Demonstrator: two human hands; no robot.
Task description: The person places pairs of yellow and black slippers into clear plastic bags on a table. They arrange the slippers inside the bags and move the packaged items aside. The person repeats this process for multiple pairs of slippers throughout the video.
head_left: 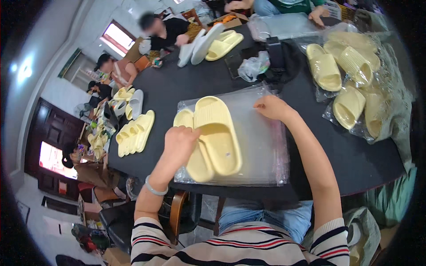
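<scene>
Hands: left grip (179, 141) closed on yellow slippers (216, 135), right grip (271, 107) pinching clear bag stack (262, 146).

Place: a small packing workroom set up in an ordinary room.
Table: one long black table (177, 88) shared by several seated people (164, 31).
Goods: many pale yellow slippers (326, 68), loose and bagged.
Packing: a stack of clear bags (262, 146).
Room: dark wooden door (49, 146), window (117, 35), clutter on the floor.
</scene>
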